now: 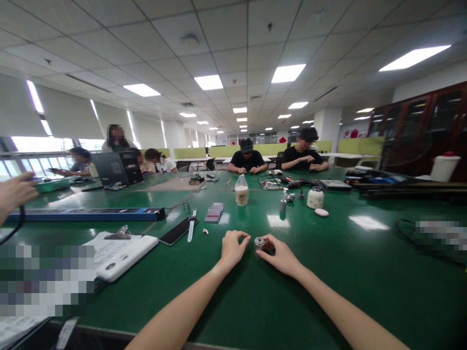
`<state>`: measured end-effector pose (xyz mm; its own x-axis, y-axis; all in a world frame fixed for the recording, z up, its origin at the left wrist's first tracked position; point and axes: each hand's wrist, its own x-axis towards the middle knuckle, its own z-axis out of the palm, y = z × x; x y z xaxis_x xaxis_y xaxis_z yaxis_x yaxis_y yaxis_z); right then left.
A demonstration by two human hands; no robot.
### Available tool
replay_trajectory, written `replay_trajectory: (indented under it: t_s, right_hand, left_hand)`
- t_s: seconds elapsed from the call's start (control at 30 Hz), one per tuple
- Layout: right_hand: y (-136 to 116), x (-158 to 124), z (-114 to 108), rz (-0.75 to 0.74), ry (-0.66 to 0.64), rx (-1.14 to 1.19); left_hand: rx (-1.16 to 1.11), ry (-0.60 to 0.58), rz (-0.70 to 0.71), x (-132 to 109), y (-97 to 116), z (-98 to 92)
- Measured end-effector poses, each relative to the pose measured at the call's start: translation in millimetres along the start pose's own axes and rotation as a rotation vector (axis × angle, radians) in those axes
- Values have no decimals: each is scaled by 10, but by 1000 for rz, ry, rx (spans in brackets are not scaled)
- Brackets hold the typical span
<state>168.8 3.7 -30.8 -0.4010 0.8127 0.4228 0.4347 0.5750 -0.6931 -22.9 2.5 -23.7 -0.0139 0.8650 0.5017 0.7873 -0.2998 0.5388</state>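
A small silvery metal cylinder [259, 241] with a round hole in its top stands upright at the green tabletop. My right hand [279, 255] grips it from the right between thumb and fingers. Just left of the cylinder is my left hand [232, 249], its thumb and index fingertips brought together in a pinch. Whatever lies between those fingertips, if anything, is too small to make out. A gap separates the left fingertips from the cylinder.
Ahead are a bagged cup [241, 194], a taller metal cylinder [283, 209], a white jar [315, 198] and a pink lid [321, 212]. A phone [177, 232], watch [191, 226], earbud [205, 231] and clipboard [124, 253] lie left. Other people sit around the table; another person's hand [16, 192] reaches in left.
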Motion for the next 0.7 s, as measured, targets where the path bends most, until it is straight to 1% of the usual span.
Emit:
replay_trajectory:
  t_s: [0.1,0.17,0.23,0.33,0.5,0.7]
  right_hand:
    - [-1,5,-3,-9,-8,-7]
    - [1,11,-6,-16,-12,-12]
    - [0,14,-11,-24,-10,-21]
    - [-6,13,-18,-37,-5,-35]
    - [1,10,-17,-34,-6,-37]
    - [20,20,-11,-29,-6,-50]
  left_hand:
    - [-209,28,118,-39,132,-4]
    - [-279,13,181,-73,220,-5]
    - [-303,-4,228,-101,281,-3]
    - [-325,0,240,-115,308,5]
    - [-392,-6,231,-102,287,12]
    - [-391,-1,236,-114,309,3]
